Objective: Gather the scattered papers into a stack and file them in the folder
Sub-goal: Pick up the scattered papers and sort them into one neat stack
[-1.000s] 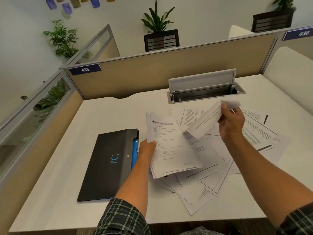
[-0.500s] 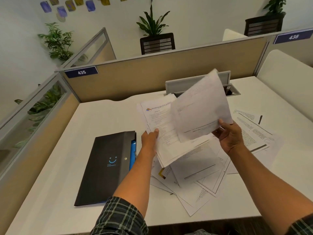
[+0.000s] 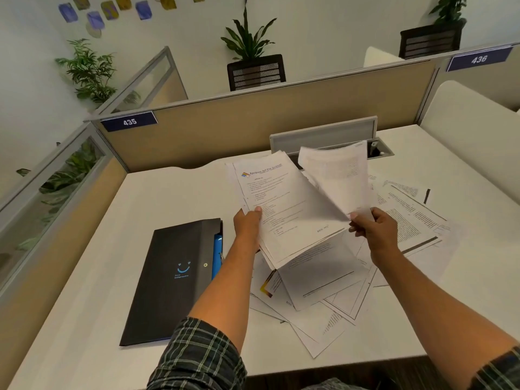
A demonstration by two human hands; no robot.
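The right hand [image 3: 375, 235] has swung its sheet [image 3: 339, 178] down against the stack [image 3: 284, 209] the left hand [image 3: 247, 225] grips; both hands' fingers pinch paper, and loose papers [image 3: 323, 277] remain mid-counter.

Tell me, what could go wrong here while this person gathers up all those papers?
The right hand pinches the single sheet only at its corner, so it could bend, slip or crease as it joins the stack in the left hand. That stack is gripped along one edge and fans out, so pages might slide loose. Many loose papers still lie overlapped on the desk, and the closed folder is not yet ready to take them.
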